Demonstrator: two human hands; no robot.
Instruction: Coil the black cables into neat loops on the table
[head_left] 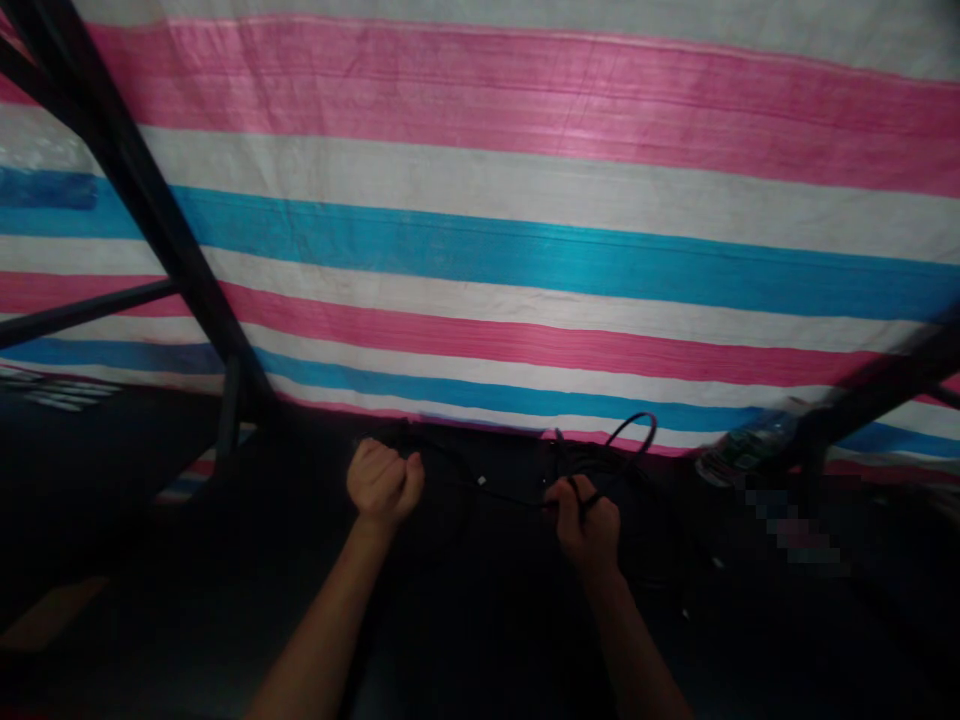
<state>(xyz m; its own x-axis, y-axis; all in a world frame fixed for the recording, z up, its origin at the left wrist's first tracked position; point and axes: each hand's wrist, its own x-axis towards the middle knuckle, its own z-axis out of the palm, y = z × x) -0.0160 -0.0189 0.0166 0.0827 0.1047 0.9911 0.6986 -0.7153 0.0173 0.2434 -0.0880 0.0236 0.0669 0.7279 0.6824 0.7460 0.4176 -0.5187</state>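
A thin black cable (510,497) stretches across the dark ground between my two hands. My right hand (589,525) is closed around it, and a loop of the cable (654,432) rises above the fingers. On the left, my left hand (382,482) makes a fist with its back up. The cable runs toward that fist and fades into the dark, so what the fingers hold is hidden. More dark cable lies bunched just beyond my right hand, hard to make out.
A striped plastic sheet (480,240) hangs ahead down to the ground. Dark metal frame legs slant at the left (150,200) and right (877,390). A clear plastic bottle (750,445) lies by the right leg. Small white bits (481,481) dot the ground.
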